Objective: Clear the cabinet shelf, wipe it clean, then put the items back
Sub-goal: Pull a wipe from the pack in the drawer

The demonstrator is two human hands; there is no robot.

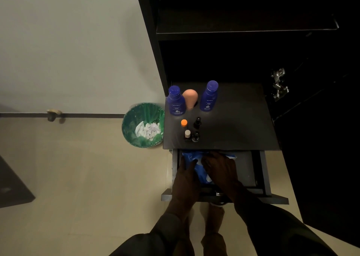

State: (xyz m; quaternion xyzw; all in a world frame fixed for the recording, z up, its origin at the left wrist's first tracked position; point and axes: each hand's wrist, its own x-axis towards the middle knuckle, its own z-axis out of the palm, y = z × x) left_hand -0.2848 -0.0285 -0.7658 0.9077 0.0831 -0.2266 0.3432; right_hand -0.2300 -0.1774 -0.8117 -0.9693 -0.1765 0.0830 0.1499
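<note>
On the dark cabinet shelf (237, 119) stand two blue lotion bottles (176, 100) (210, 96) with a peach bottle (190, 99) between them. In front of these are several small bottles: one with an orange cap (184, 122), one with a white cap (187, 133), two black ones (197, 122) (195, 136). Below the shelf a drawer (261, 175) is pulled out. Inside it lies a blue and white packet (198, 166). My left hand (186, 174) and my right hand (221, 169) both rest on the packet with fingers spread; whether they grip it is unclear.
A green bin (134, 127) lined with a bag and holding crumpled white paper stands on the floor left of the cabinet. An upper shelf (245, 29) sits above. A metal hinge (278, 84) shows at right. The scene is dim.
</note>
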